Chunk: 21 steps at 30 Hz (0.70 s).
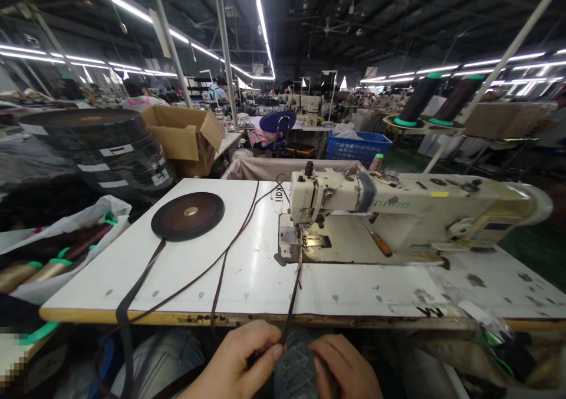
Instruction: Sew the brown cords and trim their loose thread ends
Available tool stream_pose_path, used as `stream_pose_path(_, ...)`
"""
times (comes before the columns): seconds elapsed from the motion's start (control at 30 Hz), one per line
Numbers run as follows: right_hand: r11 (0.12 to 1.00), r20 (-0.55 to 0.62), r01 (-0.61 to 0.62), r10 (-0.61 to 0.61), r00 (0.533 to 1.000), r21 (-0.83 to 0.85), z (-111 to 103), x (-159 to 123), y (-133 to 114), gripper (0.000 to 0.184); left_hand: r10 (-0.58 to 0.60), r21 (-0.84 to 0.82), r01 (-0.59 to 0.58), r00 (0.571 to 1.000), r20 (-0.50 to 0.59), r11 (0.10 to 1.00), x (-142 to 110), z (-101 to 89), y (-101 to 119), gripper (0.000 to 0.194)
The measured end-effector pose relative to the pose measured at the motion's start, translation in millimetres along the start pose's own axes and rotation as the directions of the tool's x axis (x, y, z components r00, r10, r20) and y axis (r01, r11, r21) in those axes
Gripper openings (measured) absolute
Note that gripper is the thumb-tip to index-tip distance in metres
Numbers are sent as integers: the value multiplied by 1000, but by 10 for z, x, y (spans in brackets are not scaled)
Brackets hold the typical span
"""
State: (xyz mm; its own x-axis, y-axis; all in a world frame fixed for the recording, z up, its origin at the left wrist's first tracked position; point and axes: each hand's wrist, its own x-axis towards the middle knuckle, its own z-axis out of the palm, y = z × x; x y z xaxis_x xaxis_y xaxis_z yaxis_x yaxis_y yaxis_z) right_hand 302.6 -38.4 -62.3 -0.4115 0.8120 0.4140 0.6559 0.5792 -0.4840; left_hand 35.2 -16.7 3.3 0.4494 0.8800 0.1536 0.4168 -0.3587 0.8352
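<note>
my left hand (243, 358) has thumb and fingers pinching a thin brown strip (293, 296), which runs up over the front edge to the needle of the sewing machine (400, 213). my right hand (347, 363) sits close by with its fingers bent; from far away, i cannot tell if they hold anything. a leg in jeans (294, 363) is between my hands.

i think the strip could go crooked if my left hand tugs sideways, or twist if the pinch gets weak. the loose strips (220, 281) could snag on the edge of the counter (265, 290), or tangle with the flat dark band (129, 296) hanging from the roll (172, 216).

my hands are just off that front edge, so lifting could bump it. the machine fills the right, with a screwdriver (382, 247) beside it. there is more room left of the needle, but strips cross it.
</note>
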Motion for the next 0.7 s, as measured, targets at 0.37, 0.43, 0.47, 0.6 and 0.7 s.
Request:
stream_pose_path(0.37,929,21,-58,71,997,-366,-232,860,-284,49,19,-28,-19,999,27,999,-56,-58,81,26)
stream_pose_path(0.43,936,48,-28,48,998,-352,-206,799,-296,49,31,-30,-29,999,41,999,-106,-80,75,26)
stream_pose_path(0.47,945,70,1,23,997,-328,-186,749,-300,51,39,-36,-37,998,48,999,-134,-89,65,26)
stream_pose_path(0.6,956,170,220,-188,967,-194,-37,491,-268,41,71,-77,-64,993,91,995,-228,-101,-16,23)
stream_pose_path(0.7,946,161,282,-257,953,-160,74,338,-207,35,29,-69,-19,989,145,997,-253,-124,-56,14)
